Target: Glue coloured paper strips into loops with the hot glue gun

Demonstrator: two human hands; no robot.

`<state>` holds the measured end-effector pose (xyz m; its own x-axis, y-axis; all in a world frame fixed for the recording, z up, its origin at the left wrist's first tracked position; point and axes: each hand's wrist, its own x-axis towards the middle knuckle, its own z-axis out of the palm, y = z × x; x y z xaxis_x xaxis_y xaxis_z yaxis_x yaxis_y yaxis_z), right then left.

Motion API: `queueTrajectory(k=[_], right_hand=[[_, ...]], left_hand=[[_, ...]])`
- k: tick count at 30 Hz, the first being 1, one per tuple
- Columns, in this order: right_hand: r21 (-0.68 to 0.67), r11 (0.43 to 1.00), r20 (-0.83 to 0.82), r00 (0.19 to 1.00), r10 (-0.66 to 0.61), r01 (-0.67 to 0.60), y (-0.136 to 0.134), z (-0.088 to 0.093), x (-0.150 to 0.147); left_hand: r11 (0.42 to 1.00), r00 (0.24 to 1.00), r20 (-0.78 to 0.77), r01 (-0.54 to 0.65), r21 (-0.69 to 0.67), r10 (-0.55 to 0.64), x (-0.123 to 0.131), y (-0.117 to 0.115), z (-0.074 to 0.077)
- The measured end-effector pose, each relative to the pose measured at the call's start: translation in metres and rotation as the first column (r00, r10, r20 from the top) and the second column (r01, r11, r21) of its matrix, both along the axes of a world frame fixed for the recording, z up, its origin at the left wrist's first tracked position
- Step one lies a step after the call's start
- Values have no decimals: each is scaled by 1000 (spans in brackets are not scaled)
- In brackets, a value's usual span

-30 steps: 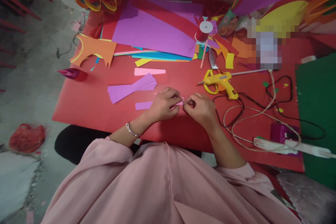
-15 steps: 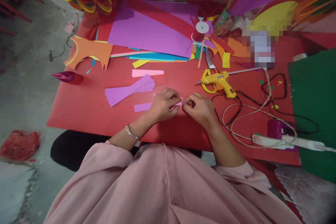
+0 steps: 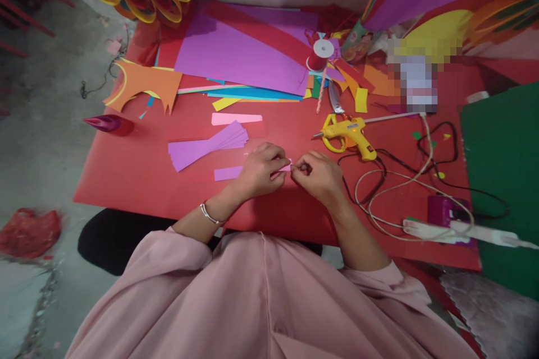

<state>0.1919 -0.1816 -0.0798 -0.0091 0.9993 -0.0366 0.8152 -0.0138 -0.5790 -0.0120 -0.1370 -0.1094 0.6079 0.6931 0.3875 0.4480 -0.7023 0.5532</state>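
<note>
Between my two hands is a small pink paper strip (image 3: pixel 287 168), mostly covered by my fingers. My left hand (image 3: pixel 263 168) pinches it from the left, and my right hand (image 3: pixel 318 175) pinches its right end between thumb and fingertips. Partly under my left hand lies a single purple paper strip (image 3: pixel 227 173). Farther left, a fanned stack of purple strips (image 3: pixel 206 146) rests on the red table (image 3: pixel 155 182). Above that stack are pink strips (image 3: pixel 236 118).
A yellow glue gun (image 3: pixel 349 133) lies right of my hands over yellow-handled scissors (image 3: pixel 334 98). Looped cables run to a white power strip (image 3: pixel 458 230). A thread spool (image 3: pixel 322 53) stands behind, beside large purple sheets (image 3: pixel 244 50). An orange cut-out (image 3: pixel 147 84) lies at the left.
The whole view has shifted very slightly. Both hands keep the same pinch on the pink strip, with no clear movement against the table.
</note>
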Motion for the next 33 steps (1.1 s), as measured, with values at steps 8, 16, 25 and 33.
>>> queueTrajectory(k=[8,16,25,33], right_hand=[[8,1000,4,1000,1,-1,0,-2,0],[5,1000,19,1000,1,-1,0,0,-1],[38,999,4,1000,-4,4,0,-7,0],[42,999,-2,1000,-12,12,0,-7,0]], left_hand=[[1000,1000,19,6,7,-6,0,0,-2],[1000,1000,-9,4,-2,-4,0,0,1],[1000,1000,10,15,12,-15,0,1,0],[999,999,27,20,35,-21,-1,0,0]])
